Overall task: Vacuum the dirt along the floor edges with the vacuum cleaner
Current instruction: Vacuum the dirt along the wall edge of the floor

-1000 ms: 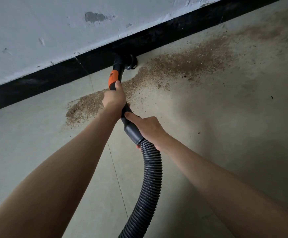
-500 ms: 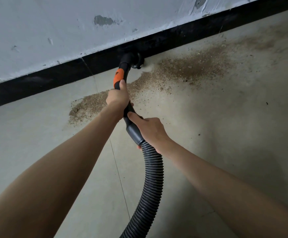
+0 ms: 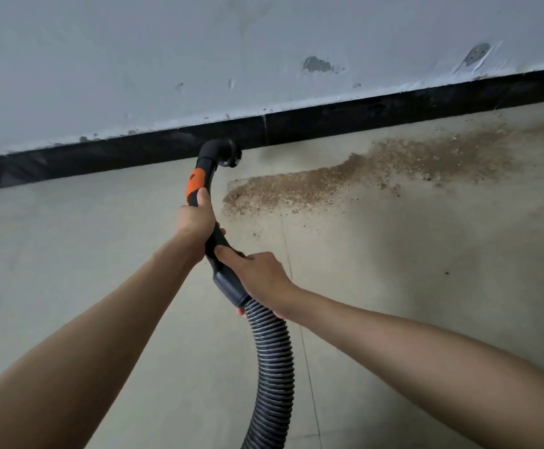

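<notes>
A chipped pale wall meets a black baseboard above a grey tiled floor.

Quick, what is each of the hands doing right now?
Left hand: gripping the black and orange vacuum handle.
Right hand: gripping the dark grey cuff above the ribbed hose.

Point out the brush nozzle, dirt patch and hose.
brush nozzle (image 3: 228, 153), head view, on its round bristle head.
dirt patch (image 3: 361, 176), head view, mid-patch.
hose (image 3: 274, 358), head view, on the ribbed middle.
</notes>
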Demonstrator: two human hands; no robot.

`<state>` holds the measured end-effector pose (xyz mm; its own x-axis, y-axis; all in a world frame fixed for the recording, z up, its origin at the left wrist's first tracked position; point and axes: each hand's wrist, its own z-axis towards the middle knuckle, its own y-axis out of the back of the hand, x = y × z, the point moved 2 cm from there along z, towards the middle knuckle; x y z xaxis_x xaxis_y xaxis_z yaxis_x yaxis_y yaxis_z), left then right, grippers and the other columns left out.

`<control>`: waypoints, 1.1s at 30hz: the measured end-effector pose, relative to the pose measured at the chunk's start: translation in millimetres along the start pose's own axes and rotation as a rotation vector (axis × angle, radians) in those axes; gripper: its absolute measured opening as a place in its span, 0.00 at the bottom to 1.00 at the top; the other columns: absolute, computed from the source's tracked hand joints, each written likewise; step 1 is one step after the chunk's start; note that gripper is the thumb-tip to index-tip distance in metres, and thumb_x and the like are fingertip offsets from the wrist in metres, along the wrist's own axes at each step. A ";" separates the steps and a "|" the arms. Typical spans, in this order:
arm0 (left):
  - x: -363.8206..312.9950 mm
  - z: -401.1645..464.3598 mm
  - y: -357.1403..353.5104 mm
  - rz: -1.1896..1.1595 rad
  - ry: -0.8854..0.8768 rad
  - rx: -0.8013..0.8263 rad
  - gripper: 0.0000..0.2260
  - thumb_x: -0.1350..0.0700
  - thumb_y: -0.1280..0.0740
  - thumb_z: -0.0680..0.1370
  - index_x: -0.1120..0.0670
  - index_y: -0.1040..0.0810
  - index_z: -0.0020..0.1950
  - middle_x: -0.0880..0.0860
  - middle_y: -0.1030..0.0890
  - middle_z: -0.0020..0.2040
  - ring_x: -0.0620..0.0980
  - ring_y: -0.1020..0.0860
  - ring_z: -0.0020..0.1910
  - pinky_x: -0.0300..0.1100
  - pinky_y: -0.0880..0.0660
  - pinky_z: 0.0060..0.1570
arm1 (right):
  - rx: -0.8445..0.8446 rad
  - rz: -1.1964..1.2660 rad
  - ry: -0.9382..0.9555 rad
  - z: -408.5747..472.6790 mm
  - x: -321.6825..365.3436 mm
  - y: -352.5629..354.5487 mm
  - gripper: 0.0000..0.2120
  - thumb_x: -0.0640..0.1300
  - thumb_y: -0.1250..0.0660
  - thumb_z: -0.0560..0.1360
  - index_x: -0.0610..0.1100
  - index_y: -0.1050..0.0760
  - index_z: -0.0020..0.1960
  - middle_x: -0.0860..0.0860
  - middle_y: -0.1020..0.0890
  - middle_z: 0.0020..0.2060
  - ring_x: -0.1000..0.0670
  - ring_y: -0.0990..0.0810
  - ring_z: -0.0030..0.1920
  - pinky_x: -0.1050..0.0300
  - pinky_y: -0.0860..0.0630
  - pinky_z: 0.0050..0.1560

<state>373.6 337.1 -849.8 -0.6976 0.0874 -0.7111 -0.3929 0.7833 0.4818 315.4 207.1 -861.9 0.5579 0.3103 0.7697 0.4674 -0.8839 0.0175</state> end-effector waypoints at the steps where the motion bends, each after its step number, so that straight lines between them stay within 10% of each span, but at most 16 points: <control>1: 5.6 1.4 12.9 -0.023 0.018 -0.016 0.20 0.41 0.47 0.81 0.58 0.34 0.55 0.56 0.26 0.37 0.52 0.25 0.30 0.44 0.28 0.29 | 0.012 -0.024 -0.002 -0.9 2.1 -11.2 0.26 0.64 0.31 0.70 0.39 0.26 0.38 0.44 0.20 0.34 0.45 0.22 0.27 0.55 0.22 0.32; 33: 29.4 -8.6 8.5 0.025 0.094 0.083 0.20 0.43 0.46 0.81 0.58 0.33 0.41 0.56 0.25 0.34 0.53 0.26 0.29 0.44 0.25 0.33 | 0.025 0.038 -0.131 -10.2 -23.8 -24.4 0.25 0.63 0.32 0.69 0.39 0.25 0.42 0.44 0.20 0.35 0.44 0.21 0.29 0.54 0.22 0.34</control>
<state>344.6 341.0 -862.2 -0.7613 0.0523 -0.6463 -0.3265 0.8302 0.4518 283.8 217.7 -874.1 0.6598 0.3214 0.6792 0.4603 -0.8873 -0.0273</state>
